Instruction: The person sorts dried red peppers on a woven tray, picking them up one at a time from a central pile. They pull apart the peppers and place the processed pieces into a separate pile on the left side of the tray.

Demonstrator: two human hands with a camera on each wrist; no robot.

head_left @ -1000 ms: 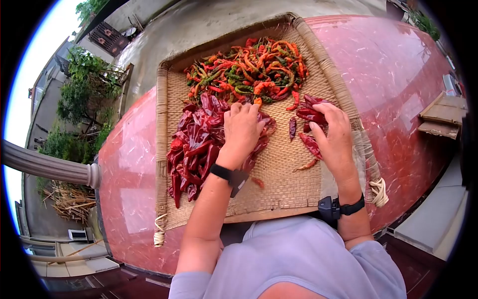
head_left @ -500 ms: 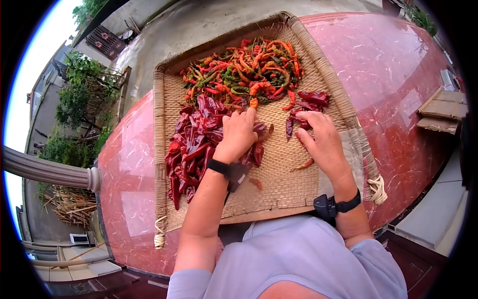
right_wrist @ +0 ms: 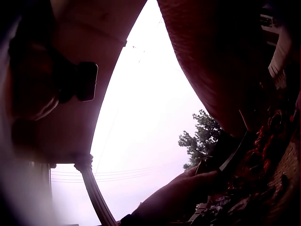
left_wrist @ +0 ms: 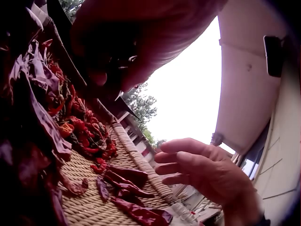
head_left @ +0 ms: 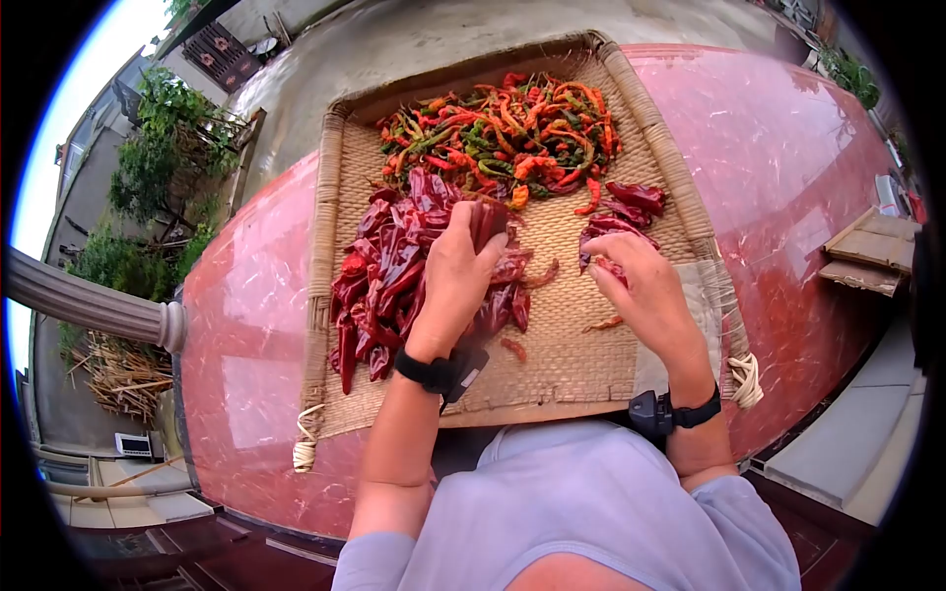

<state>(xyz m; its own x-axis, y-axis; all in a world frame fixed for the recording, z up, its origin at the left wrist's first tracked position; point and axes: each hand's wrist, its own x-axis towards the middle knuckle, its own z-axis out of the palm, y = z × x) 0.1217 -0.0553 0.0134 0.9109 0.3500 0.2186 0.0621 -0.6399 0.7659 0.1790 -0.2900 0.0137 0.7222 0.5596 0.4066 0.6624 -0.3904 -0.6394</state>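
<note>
A heap of glossy dark red dried chili peppers [head_left: 379, 286] lies on the left of a woven tray [head_left: 562, 364]. Above its right side, my left hand [head_left: 454, 281] pinches a dark red chili pepper [head_left: 488, 223] between thumb and fingers. At the tray's right, my right hand [head_left: 645, 291] hovers beside a small group of dark red peppers [head_left: 636, 200], its fingers loosely bent. The left wrist view shows that right hand [left_wrist: 207, 169] with nothing in its fingers and the small group [left_wrist: 129, 188] on the weave below.
Thin red, orange and green chilies [head_left: 503, 133] fill the tray's far end. A few loose pieces, including an orange one [head_left: 513, 349], lie near the middle. The tray has a raised rim [head_left: 655, 128] and rests on a glossy red stone surface [head_left: 246, 364]. A pillar [head_left: 89, 300] stands at left.
My left hand has drawn back slightly from the heap and a dark red chili pepper now shows in its grip. My right hand has moved back toward me, uncovering more of the small group.
</note>
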